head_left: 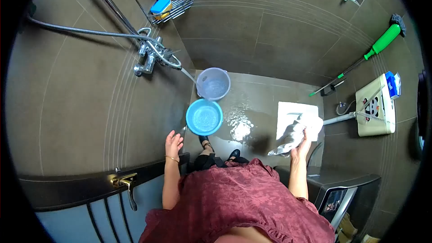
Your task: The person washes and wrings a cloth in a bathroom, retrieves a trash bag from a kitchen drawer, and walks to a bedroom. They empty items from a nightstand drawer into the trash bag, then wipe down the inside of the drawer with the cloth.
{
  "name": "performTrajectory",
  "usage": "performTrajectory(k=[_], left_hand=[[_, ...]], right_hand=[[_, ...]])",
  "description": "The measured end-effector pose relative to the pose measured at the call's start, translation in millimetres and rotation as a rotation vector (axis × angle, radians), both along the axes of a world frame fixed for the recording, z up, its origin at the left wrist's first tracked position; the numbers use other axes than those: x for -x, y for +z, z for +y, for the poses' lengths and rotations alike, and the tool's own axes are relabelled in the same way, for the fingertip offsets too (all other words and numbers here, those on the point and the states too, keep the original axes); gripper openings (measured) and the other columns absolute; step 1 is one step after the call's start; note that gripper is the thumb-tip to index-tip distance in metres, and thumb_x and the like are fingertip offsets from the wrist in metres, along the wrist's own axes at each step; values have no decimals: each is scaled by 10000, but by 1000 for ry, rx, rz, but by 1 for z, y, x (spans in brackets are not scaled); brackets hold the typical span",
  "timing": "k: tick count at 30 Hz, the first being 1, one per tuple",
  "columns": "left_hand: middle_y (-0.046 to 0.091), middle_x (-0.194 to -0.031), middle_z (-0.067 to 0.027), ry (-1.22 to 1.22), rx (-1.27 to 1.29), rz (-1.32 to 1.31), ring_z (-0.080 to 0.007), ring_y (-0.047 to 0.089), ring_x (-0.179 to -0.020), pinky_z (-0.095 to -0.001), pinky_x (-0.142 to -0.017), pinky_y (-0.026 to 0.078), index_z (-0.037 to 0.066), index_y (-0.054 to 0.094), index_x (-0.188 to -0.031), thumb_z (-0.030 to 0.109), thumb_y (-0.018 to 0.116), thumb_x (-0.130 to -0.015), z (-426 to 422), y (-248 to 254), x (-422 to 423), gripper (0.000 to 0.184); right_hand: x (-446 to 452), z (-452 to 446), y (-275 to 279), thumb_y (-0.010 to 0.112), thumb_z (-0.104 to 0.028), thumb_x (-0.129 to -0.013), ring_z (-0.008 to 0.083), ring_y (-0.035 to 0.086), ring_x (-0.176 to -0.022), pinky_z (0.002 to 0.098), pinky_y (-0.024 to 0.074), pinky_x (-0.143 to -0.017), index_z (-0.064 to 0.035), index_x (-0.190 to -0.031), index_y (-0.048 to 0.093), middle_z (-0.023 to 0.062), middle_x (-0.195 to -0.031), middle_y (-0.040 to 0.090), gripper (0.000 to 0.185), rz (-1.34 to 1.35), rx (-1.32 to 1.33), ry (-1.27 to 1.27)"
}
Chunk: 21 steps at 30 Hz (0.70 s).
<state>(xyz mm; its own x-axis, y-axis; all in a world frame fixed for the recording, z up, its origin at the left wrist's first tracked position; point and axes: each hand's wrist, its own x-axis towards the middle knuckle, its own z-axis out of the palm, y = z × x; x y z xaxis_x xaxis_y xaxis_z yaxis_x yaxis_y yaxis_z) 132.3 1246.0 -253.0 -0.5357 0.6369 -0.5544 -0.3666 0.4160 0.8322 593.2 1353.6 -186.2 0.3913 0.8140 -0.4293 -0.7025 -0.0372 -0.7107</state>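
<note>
My right hand (pixel 302 147) grips a bunched white cloth (pixel 293 136), whose lower end hangs loose to the left. Below it on the floor lies a white squat toilet pan (pixel 285 113), partly covered by the cloth in this view. My left hand (pixel 174 143) is raised with its fingers apart and holds nothing. Nearest to it is a light-blue basin (pixel 204 117) with water in it. Touching or close behind the basin stands a lavender bucket (pixel 213 83), also with water inside. A shower hose (pixel 167 61) runs down toward that bucket.
The floor (pixel 243 103) is wet and shiny. A chrome mixer tap (pixel 145 65) and a wire rack (pixel 179 5) are on the left wall. A green-handled mop (pixel 382 42) leans right, near the cistern (pixel 375 105). A dark washing machine (pixel 344 189) and a door handle (pixel 126 182) flank me.
</note>
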Motion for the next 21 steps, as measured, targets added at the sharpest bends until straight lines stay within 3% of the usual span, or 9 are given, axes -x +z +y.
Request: performTrajectory(k=[9, 11, 15, 18, 21], left_hand=[[569, -1154, -70, -106, 110, 14, -127, 587, -907, -270, -717, 497, 86, 352, -1391, 222, 627, -883, 15, -19, 4, 593], [594, -1069, -20, -108, 141, -15, -128, 606, -885, -267, -712, 511, 93, 370, -1382, 216, 634, -874, 25, -31, 2, 586], [559, -1128, -69, -163, 177, -97, -179, 576, -984, -321, -819, 494, 55, 300, -1420, 220, 612, -889, 47, -48, 3, 637], [554, -1189, -99, -146, 156, -153, -209, 581, -1013, -329, -829, 494, 59, 298, -1426, 243, 584, -910, 64, -64, 15, 618], [360, -1404, -176, -211, 89, -190, -295, 414, -1249, -434, -1019, 365, 69, 117, -1483, 319, 693, -826, 94, -70, 18, 909]], right_hand=[[26, 27, -51, 567, -206, -876, 222, 593, -924, 366, 482, -795, -35, -1131, 568, 88, -1031, 610, 307, 67, 51, 83], [59, 48, -49, 580, -222, -864, 228, 594, -910, 373, 486, -778, -35, -1136, 555, 90, -1023, 606, 332, 131, 108, 154], [138, 89, -59, 598, -277, -866, 245, 604, -891, 406, 498, -762, -44, -1114, 559, 106, -994, 624, 342, 168, 174, 380], [194, 113, -53, 613, -284, -850, 307, 572, -1018, 486, 458, -879, -37, -1150, 535, 144, -1110, 597, 397, 167, 221, 532], [237, 127, -89, 609, -247, -841, 293, 574, -1047, 479, 463, -891, -36, -1160, 540, 142, -1135, 602, 389, 230, 310, 684]])
